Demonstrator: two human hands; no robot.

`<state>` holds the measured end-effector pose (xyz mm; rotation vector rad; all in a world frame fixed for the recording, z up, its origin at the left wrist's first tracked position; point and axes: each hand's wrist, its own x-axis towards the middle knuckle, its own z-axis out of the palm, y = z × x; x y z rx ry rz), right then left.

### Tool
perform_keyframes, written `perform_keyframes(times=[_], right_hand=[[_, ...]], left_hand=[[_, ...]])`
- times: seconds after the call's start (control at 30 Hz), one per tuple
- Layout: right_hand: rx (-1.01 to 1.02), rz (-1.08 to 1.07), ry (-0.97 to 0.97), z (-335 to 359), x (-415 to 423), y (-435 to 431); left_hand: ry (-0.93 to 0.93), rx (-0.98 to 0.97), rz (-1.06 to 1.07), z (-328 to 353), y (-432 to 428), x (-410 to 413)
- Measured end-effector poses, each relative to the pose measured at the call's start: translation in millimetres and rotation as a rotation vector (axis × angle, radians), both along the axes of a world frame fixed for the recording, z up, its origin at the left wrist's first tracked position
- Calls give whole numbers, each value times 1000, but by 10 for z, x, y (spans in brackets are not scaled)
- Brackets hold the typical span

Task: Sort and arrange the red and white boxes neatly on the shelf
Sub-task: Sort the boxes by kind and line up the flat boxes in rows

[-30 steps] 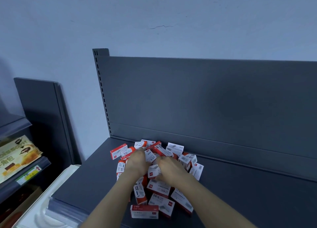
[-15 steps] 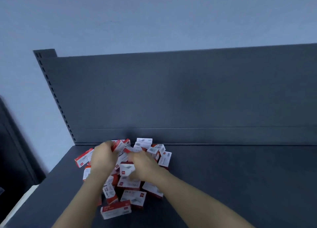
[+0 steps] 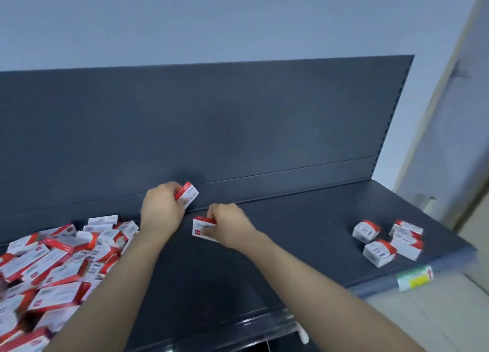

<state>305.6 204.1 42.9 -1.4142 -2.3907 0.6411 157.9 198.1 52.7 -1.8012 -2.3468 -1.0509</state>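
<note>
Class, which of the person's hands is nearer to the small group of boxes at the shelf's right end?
Right. The right hand is closer to the small group; the left hand is farther left, beside the big pile.

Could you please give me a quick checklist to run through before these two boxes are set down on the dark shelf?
1. Left hand grips its small red and white cardboard box: ok.
2. Right hand grips its own red and white box: ok.
3. Bare dark grey metal shelf between the hands and the small group of boxes at right: ok.
4. That group neatly aligned: not ok, boxes sit at odd angles.
5. Loose pile of boxes at left sorted: not ok.
6. Printed faces matching: cannot tell, blurred.
</note>
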Motion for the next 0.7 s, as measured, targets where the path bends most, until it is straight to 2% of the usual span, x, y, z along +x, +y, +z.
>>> perform_keyframes(times=[0.13,0.33,0.7], right_hand=[[10,-72,-66,-112,827,121],[16,-125,-128,-331,1643,150],[30,-203,-129,-618,2153,37]], left_hand=[[9,-78,-112,-127,122,851],[30,-232,-157,-333,128,1702],[89,-362,-233,-602,-41,2214]])
